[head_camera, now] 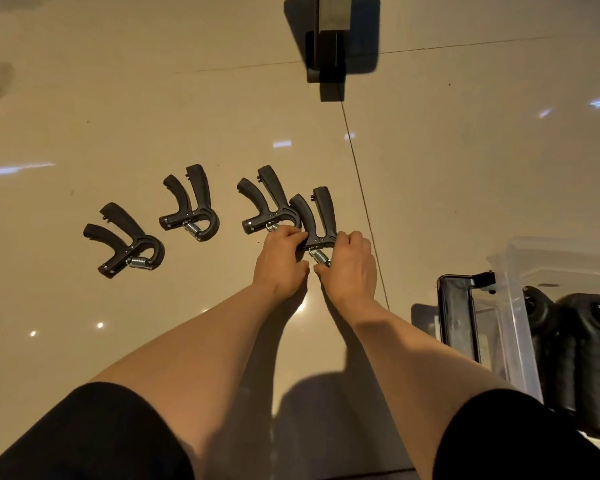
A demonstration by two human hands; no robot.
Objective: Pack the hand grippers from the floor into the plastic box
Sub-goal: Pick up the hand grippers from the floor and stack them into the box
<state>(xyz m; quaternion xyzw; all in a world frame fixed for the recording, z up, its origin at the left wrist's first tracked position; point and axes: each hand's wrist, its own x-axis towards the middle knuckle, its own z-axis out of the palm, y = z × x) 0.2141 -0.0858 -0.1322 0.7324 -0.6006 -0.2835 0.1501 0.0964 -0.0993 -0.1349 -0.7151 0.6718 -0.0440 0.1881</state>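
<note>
Beneath you spreads the glossy beige tiled floor (430, 161), crossed by thin dark grout lines and dotted with light reflections. At your right stands the clear plastic box (513, 327) with a black latch handle (456, 320) on its near-left end; inside it you can see several black hand grippers already packed (582, 348), lying side by side. At the top of the view a dark metal post on a black base (329, 36) rises from the floor. Your two bare forearms reach forward from black sleeves (84, 441). Four black hand grippers with steel coil springs lie on the floor ahead of you in a loose row. The far-left gripper (125, 242) and the second gripper (191, 206) lie apart from each other and untouched. The third gripper (267, 202) sits just beside the fourth, its lower end next to your left fingers. The fourth gripper (317, 220) is between your hands: your left hand (281, 258) curls its fingers onto the hinge end from the left, and your right hand (347, 261) curls round the right side, thumb by the spring (321, 257). Whether it is lifted off the floor you cannot tell.
</note>
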